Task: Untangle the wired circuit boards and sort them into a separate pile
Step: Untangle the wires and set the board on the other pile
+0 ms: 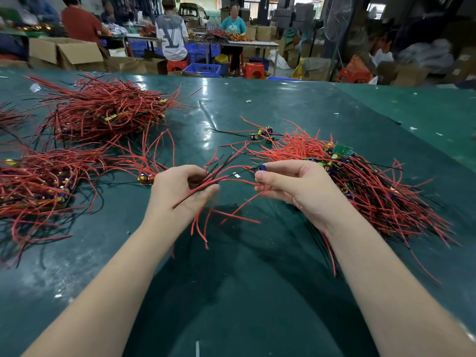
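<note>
Gripping a bundle of red and black wires [206,184] in curled fingers, the left hand [177,189] hovers over the green table [257,292]; the right hand [291,186] pinches a small circuit board [259,168] beside the tangled pile [360,181], with sorted piles [103,112] lying far left.

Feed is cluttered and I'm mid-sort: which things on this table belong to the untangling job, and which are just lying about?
Job:
- left hand gripping a wire bundle
- right hand pinching a small circuit board
- tangled pile at right
- sorted piles at left

Lying about:
- white scraps on the green table
- cardboard boxes, blue crate, red stools behind
</note>
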### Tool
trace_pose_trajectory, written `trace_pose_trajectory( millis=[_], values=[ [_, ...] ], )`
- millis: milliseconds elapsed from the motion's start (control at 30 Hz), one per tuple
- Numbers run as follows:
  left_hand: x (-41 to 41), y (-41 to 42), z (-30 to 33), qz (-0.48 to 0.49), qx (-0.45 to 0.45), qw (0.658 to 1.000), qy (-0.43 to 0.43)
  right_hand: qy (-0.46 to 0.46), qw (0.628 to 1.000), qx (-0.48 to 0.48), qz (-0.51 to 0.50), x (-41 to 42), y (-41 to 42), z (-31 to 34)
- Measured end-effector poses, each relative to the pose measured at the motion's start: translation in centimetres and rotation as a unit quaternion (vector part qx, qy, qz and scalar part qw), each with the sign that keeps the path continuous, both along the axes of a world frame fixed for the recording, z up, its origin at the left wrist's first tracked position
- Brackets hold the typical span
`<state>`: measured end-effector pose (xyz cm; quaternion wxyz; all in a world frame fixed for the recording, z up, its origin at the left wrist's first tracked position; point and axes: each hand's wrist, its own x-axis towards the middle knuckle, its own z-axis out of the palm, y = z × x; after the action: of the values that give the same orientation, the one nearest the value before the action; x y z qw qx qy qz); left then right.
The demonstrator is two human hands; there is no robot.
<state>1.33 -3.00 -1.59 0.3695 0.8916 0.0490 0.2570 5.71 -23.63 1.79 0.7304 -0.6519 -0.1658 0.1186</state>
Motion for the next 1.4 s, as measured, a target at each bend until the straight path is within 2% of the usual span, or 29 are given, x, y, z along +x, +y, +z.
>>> trace_pose_trajectory(
  millis=[67, 233, 333, 400, 500, 567, 667, 733, 800, 967, 1100, 1267, 1400],
  values=[
    [0.0, 1.0, -0.3, 0.052, 0.042, 0.998, -0.008, -0.018, 1.000, 0.000, -0.007, -0.1, 0.1, 0.0],
    [-0.9, 1.1, 0.2, 0.145, 0.133, 0.979, 0.060, -0.051, 0.999, -0.003, -0.015, -0.2, 0.2, 0.2],
    [-0.7, 1.5, 0.4, 0.185, 0.203, 0.957, 0.097, -0.068, 0.997, -0.007, -0.021, -0.3, 0.2, 0.3],
    [-0.6, 1.6, 0.4, 0.193, 0.222, 0.952, 0.090, -0.075, 0.997, -0.009, -0.025, -0.3, 0.3, 0.3],
    [-0.8, 0.5, 1.2, 0.121, 0.113, 0.986, -0.009, -0.079, 0.997, -0.014, -0.015, -0.4, 0.3, 0.3],
    [-0.8, -0.7, 2.0, 0.069, 0.033, 0.995, -0.068, -0.081, 0.997, -0.018, -0.006, -0.4, 0.4, 0.2],
    [-0.4, -1.8, 2.7, 0.029, -0.015, 0.999, -0.038, -0.082, 0.996, -0.023, -0.003, -0.4, 0.4, 0.1],
    [-0.8, -2.5, 2.9, 0.011, -0.104, 0.992, -0.076, -0.080, 0.996, -0.026, -0.004, -0.4, 0.5, 0.0],
    [-1.2, -2.7, 3.0, 0.001, -0.152, 0.984, -0.092, -0.077, 0.997, -0.029, -0.004, -0.4, 0.5, 0.0],
    [-1.3, -2.4, 2.6, -0.008, -0.153, 0.980, -0.129, -0.082, 0.996, -0.036, -0.007, -0.3, 0.5, 0.0],
    [-1.6, -2.3, 2.6, -0.064, -0.084, 0.985, -0.135, -0.097, 0.994, -0.052, -0.018, -0.1, 0.6, -0.2],
    [-1.8, -2.7, 2.1, -0.156, -0.010, 0.984, -0.081, -0.123, 0.988, -0.086, -0.035, -0.1, 0.9, -0.8],
    [-1.7, -3.0, 1.5, -0.168, 0.019, 0.983, -0.066, -0.153, 0.980, -0.122, -0.040, -0.1, 0.9, -0.9]
  ],
)
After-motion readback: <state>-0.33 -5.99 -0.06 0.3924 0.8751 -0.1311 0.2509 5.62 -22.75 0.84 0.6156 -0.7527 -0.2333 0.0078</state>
